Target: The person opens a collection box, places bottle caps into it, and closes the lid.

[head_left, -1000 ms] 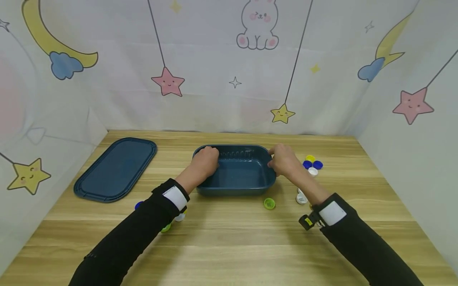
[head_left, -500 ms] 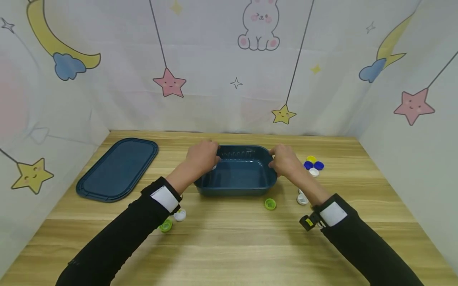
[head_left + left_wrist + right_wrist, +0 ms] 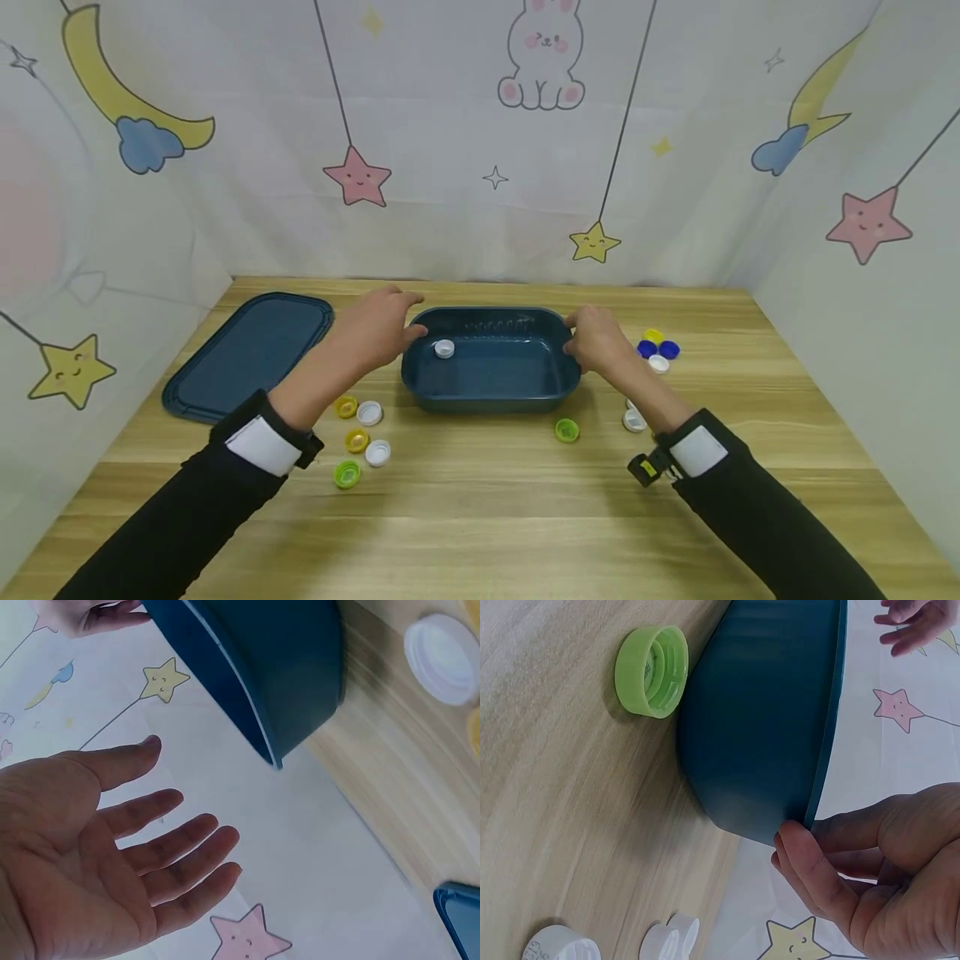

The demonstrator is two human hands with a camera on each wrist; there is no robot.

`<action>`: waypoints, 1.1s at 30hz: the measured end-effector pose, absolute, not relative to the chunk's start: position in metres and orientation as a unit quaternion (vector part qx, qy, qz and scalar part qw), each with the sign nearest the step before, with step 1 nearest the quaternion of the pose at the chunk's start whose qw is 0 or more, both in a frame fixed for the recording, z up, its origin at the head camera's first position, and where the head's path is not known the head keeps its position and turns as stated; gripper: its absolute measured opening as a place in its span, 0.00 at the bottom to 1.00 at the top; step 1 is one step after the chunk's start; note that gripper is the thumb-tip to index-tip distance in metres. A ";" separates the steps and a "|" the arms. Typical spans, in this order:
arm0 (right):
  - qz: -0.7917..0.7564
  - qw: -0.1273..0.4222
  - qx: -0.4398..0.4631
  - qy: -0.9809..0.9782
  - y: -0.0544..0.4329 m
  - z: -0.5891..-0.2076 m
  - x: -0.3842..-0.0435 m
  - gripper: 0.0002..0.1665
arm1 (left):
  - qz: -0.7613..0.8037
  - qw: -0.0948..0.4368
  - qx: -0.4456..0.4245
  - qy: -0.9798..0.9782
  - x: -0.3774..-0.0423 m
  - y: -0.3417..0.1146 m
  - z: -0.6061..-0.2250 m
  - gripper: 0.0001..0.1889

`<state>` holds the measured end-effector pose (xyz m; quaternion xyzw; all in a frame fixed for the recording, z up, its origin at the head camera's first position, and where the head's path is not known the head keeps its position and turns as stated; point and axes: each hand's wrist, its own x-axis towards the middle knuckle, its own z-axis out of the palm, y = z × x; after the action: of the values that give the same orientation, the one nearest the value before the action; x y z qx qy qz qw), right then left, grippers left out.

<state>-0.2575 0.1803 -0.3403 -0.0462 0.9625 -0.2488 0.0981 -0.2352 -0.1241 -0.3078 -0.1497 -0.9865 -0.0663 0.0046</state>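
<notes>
A dark blue oblong plastic box [image 3: 491,402] stands on the table, its open top facing up. Inside it, toward the left end, lies one white bottle cap [image 3: 444,349]. My left hand [image 3: 367,333] hovers just off the box's left end with nothing in it; the left wrist view shows its fingers [image 3: 184,866] spread and apart from the box. At the opposite end, my right hand [image 3: 600,340] pinches the rim between thumb and fingers, plain in the right wrist view. A green bottle cap [image 3: 651,671] sits on the table beside the box, below that hand.
A matching flat blue lid [image 3: 240,358] lies at the back left, partly behind my left arm. Yellow, white and green caps [image 3: 347,474] are grouped left of the box. Blue, yellow and white caps [image 3: 658,363] cluster to the right, more white ones [image 3: 633,420] near my right wrist.
My left hand has come up out of the box and moved left, leaving the white bottle cap inside, now in full sight. The right hand keeps its pinch on the rim.
</notes>
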 end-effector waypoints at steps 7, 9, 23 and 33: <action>-0.249 0.093 -0.050 0.963 0.181 -0.341 -0.256 0.27 | -0.069 0.008 -0.147 -0.987 -0.210 -0.146 -0.307 0.31; -0.252 0.094 -0.049 0.962 0.180 -0.341 -0.255 0.27 | -0.065 0.005 -0.153 -0.986 -0.204 -0.151 -0.310 0.31; -0.256 0.104 -0.039 0.960 0.179 -0.340 -0.255 0.27 | -0.084 -0.043 -0.164 -0.982 -0.187 -0.170 -0.344 0.28; -0.250 0.097 -0.045 0.962 0.180 -0.342 -0.255 0.28 | -0.122 -0.082 -0.165 -0.975 -0.186 -0.168 -0.370 0.21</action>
<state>-0.2546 0.1798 -0.3415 -0.0449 0.9623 -0.2502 0.0973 -0.1859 -0.1681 -0.3703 -0.1648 -0.9752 -0.1224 -0.0823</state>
